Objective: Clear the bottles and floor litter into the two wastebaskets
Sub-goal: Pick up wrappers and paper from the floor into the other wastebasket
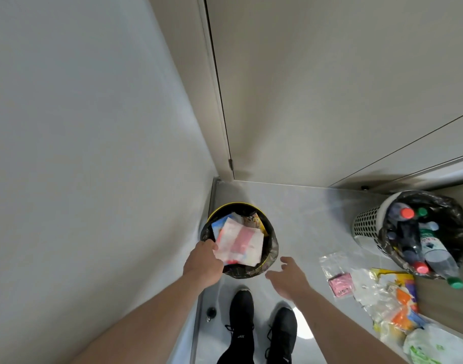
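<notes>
1. Your left hand (204,264) is at the near-left rim of the black wastebasket (271,254), in the corner at 12 o'clock from your shoes (242,311). Its fingers are curled round the edge of a white-and-pink wrapper (241,244) that lies on top of the paper litter filling that basket.
2. Your right hand (288,277) hovers just right of the same basket, fingers spread and relaxed, holding nothing.
3. Remaining floor litter (383,292) lies at about 3 o'clock from the right hand: a clear bag, a pink packet (340,285), crumpled yellow-and-orange wrappers, a white-and-green bag nearest the frame's lower edge. The strip runs long from 11 toward 5 o'clock.
4. White perforated wastebasket (364,223), black-lined, sits at 2 o'clock, tilted, packed with bottles (435,256); one green-capped bottle pokes over its near rim.
5. Judgement: the right hand is nearer the litter; the pink packet is the closest piece. Release the wrapper first.
</notes>
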Tool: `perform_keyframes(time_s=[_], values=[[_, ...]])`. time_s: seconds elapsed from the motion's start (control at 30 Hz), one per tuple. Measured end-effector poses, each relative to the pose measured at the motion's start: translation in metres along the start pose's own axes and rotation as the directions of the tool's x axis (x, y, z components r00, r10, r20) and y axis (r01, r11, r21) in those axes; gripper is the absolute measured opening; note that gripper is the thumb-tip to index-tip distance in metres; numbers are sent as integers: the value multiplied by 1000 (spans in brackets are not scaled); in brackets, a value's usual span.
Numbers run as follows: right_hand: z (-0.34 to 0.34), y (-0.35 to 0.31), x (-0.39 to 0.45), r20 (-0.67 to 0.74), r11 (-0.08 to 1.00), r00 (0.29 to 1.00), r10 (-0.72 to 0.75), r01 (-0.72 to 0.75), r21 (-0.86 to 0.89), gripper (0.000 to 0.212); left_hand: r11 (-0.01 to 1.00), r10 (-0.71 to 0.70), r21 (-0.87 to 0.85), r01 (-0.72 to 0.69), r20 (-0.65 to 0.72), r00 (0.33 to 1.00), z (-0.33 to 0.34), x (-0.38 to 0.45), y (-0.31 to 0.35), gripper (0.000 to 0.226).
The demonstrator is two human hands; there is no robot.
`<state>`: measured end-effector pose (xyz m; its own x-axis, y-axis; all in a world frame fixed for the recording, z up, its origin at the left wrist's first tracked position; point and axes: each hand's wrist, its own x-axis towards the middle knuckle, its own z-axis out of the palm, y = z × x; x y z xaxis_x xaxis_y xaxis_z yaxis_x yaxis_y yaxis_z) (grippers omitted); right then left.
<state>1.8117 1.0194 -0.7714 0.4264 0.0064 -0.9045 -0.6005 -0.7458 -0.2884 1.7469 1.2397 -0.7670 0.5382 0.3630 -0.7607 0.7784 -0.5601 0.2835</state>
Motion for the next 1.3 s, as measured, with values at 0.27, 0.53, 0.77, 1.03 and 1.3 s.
perform_keyframes(time_s=[0.27,0.53,0.77,1.03,1.3], values=[[-48,80,-41,-67,993,997,-43,35,-111,67,991,58,113,-68,89,994,28,-18,17,44],[-109,177,-71,-141,998,990,-28,20,-55,60,963,131,208,-172,198,971,125,-62,83,41],[-186,288,-71,-191,999,980,52,-52,6,56,934,193,258,-248,220,956,219,-111,151,37],[-270,414,-74,-180,995,979,99,-92,43,65,943,180,236,-237,237,955,325,-157,205,37],[-286,483,-29,-223,989,966,134,-145,-35,66,896,260,272,-350,317,912,421,-138,229,42]])
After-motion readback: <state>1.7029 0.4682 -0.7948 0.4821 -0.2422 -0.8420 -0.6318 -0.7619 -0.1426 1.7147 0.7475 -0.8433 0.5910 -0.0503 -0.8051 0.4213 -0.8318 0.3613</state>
